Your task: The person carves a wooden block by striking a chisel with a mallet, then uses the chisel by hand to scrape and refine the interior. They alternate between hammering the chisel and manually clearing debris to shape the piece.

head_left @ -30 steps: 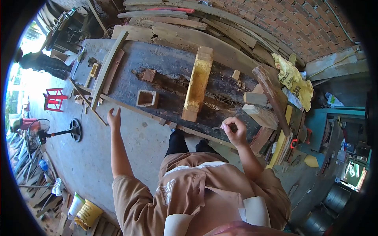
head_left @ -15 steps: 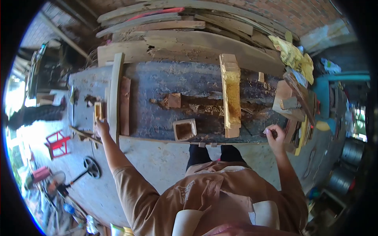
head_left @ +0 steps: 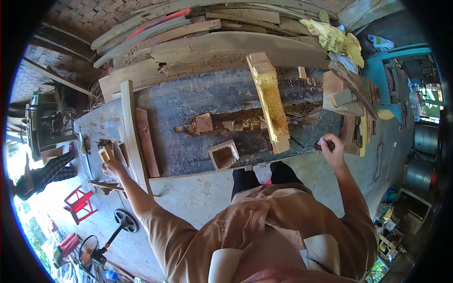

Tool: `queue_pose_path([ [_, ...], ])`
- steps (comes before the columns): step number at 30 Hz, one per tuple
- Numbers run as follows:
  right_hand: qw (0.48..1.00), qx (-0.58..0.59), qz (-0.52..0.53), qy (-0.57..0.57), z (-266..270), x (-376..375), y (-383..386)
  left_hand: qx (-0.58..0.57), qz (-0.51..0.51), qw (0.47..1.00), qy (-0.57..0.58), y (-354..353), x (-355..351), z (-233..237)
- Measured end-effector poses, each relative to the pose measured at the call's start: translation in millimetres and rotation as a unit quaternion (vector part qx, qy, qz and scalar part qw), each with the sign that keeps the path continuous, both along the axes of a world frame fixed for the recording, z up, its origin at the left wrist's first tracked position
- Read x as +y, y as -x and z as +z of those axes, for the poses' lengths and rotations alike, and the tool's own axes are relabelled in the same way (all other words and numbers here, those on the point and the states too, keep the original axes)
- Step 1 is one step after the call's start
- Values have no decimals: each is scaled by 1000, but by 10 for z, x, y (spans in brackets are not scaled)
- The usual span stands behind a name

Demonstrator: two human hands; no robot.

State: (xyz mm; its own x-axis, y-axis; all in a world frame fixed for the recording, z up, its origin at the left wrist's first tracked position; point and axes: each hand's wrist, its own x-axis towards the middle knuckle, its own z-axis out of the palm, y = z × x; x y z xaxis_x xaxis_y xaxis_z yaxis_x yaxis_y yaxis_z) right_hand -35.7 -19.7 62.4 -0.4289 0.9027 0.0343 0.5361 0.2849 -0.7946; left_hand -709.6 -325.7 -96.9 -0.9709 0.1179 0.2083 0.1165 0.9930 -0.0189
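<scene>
My left hand [head_left: 113, 168] is at the workbench's left end, its fingers closed around a small yellowish wooden block [head_left: 104, 153]. My right hand [head_left: 334, 148] is by the bench's right front edge, pinching a small dark brown piece [head_left: 321, 145] whose kind I cannot make out. Between the hands, a carved yellowish beam [head_left: 269, 99] lies across the dark bench top [head_left: 188, 104]. Left of it sits a hollow square wooden box [head_left: 224, 155], with a small wood block [head_left: 204, 122] behind. A long pale board [head_left: 130, 122] lies near my left hand.
Planks [head_left: 188, 52] are stacked along the back. Wood offcuts [head_left: 347, 94] and a yellow sack [head_left: 332, 37] are at the right. On the left floor stand a red stool [head_left: 80, 205] and a fan [head_left: 89, 252]. Another person's legs [head_left: 47, 172] show at far left.
My left hand has lifted the small wooden block and tilted it. My right hand still holds the dark piece at the right edge. The view has turned and shifted slightly.
</scene>
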Motion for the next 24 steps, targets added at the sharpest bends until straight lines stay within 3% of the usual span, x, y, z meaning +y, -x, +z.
queue_pose_path([
  [2,1000,22,3,-15,22,-14,-60,46,-6,999,-16,-44,66,123],
  [4,999,36,-2,-19,53,-17,-125,130,-119,982,-64,-520,396,460],
  [5,999,44,-5,-22,67,-13,-172,111,-215,956,-168,-784,567,587],
  [6,999,46,-8,-23,70,6,-235,95,-351,922,-129,-1061,717,755],
  [7,998,57,-6,-21,63,27,-307,-11,-350,900,-261,-1604,1001,994],
  [8,997,70,-4,-20,58,39,-380,-170,-336,897,-233,-2129,1264,1310],
  [9,997,73,-5,-22,65,59,-458,-223,-406,822,-332,-2546,1485,1425],
  [10,995,96,-2,-25,72,83,-540,-265,-423,793,-350,-2869,1565,1182],
  [11,993,119,1,-29,78,111,-628,-252,-506,762,-316,-3249,1684,1094],
  [12,993,111,6,-39,117,148,-730,-125,-620,749,-198,-3606,1803,921],
  [13,993,113,7,-42,165,177,-830,-189,-620,725,-234,-3945,1831,568],
  [16,979,201,-6,-11,277,274,-1160,-230,-686,660,-202,-4949,2114,531],
  [21,959,284,18,7,427,575,-1745,-168,-711,662,-168,-5979,2368,13],
  [24,893,429,129,42,448,766,-1992,-170,-699,682,-134,-6187,2418,-133],
])
